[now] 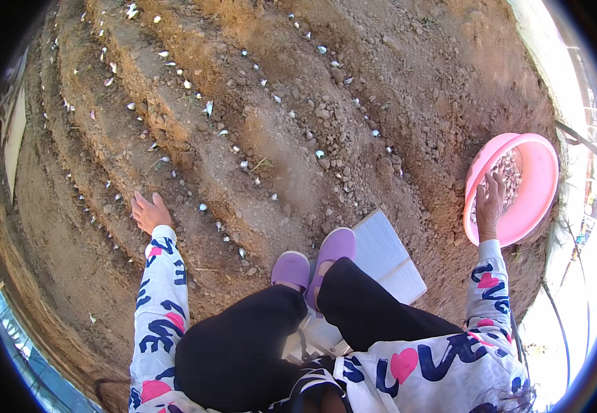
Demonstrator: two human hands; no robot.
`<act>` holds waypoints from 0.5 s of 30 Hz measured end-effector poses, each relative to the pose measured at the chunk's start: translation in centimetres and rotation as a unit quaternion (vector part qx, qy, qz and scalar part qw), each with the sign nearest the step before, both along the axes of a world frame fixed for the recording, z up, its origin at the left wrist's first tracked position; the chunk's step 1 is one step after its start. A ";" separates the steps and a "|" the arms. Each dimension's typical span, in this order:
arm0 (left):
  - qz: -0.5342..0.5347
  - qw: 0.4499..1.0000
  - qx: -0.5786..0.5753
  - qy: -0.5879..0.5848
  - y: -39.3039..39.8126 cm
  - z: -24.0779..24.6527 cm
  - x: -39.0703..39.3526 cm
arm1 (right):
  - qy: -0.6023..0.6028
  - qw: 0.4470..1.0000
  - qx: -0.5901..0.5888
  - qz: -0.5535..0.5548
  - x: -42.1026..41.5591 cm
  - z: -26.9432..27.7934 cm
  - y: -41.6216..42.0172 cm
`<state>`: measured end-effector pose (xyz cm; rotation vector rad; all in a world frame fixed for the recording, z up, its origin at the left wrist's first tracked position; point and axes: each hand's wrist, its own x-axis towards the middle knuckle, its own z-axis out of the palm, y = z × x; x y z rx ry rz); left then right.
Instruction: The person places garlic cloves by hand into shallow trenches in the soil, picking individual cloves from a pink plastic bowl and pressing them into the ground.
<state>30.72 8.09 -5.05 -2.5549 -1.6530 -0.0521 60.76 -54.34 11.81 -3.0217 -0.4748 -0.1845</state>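
My left hand (150, 212) reaches over the soil at the left, palm down, thumb apart from the fingers, with nothing visible in it. Close by, garlic cloves (118, 196) sit in rows along the furrows, spaced apart. On the right, my right hand (490, 204) is inside a pink plastic basin (535, 217), its fingers at a heap of loose garlic cloves (511, 178). Whether the fingertips grip a clove is hidden. The basin rests tilted on the soil.
Purple shoes (337, 245) are planted on the soil before me, beside a white flat board (389, 258). Ridged soil (298, 180) with clods spreads ahead. A pale strip (561, 289) with dark hoses (556, 310) borders the right side.
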 end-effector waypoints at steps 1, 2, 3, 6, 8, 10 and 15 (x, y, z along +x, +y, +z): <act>0.010 0.998 -0.047 0.029 0.1 0.8 0.4 | 0.008 1.000 0.001 -0.018 -1.0 0.1 -1.1; 0.013 0.997 -0.064 0.032 -0.1 1.8 0.5 | 0.016 0.999 0.001 -0.035 -2.1 0.3 -2.2; 0.015 0.996 -0.082 0.031 -0.5 2.9 0.8 | 0.020 0.998 0.001 -0.052 -3.3 0.5 -3.3; 0.014 0.995 -0.073 -0.063 -1.2 5.4 -0.8 | 0.037 0.996 0.029 -0.075 -7.4 1.9 -4.8; -0.004 0.993 -0.076 -0.090 -2.3 6.8 -2.0 | 0.090 0.990 0.077 -0.079 -10.6 1.8 -6.9; 0.000 0.990 -0.115 -0.078 -5.2 10.6 -3.2 | 0.071 0.993 0.094 -0.027 -14.3 0.8 -7.8; -0.048 0.983 -0.151 -0.090 -12.0 11.9 -9.7 | 0.206 0.963 0.056 -0.167 -22.9 3.3 -10.0</act>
